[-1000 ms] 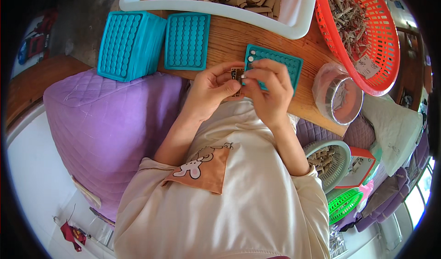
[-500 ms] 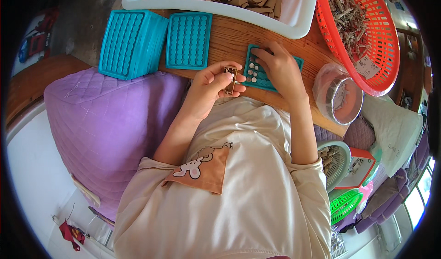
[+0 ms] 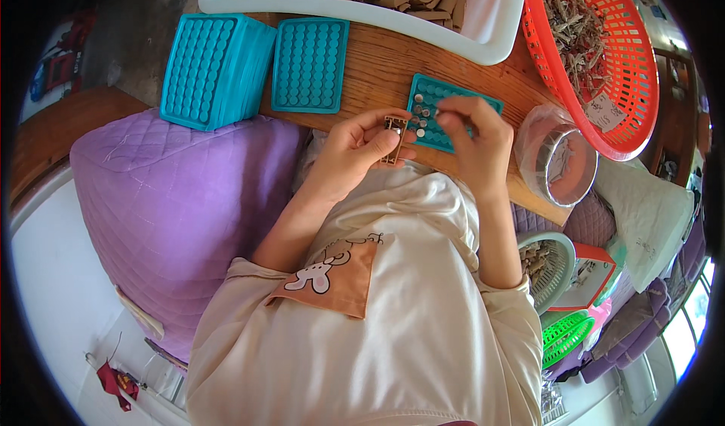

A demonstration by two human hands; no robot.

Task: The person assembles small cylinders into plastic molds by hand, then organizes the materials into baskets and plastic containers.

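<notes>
My left hand [image 3: 355,152] is closed around a small brown plastic housing [image 3: 395,140], held upright with its hollow side showing. A shiny round piece shows inside the housing near my thumb. Just to the right, my right hand [image 3: 483,135] is raised over a teal tray [image 3: 483,101] with round pockets. Its thumb and forefinger are pinched on a small silvery disc, mostly hidden by the fingertips. Several white and silvery discs [image 3: 421,133] sit in pockets along the tray's left side.
A stack of teal trays [image 3: 204,71] and a single teal tray [image 3: 310,63] stand at the left. Behind is a white bin [image 3: 483,44] of brown plastic parts. To the right are a red basket [image 3: 630,71] and a plastic-lined round tub [image 3: 559,162].
My right hand has lifted back from the tray's pockets, moving right and nearer with its fingers pinched. The left hand and housing have shifted slightly right. The tray has also slid a little right.
</notes>
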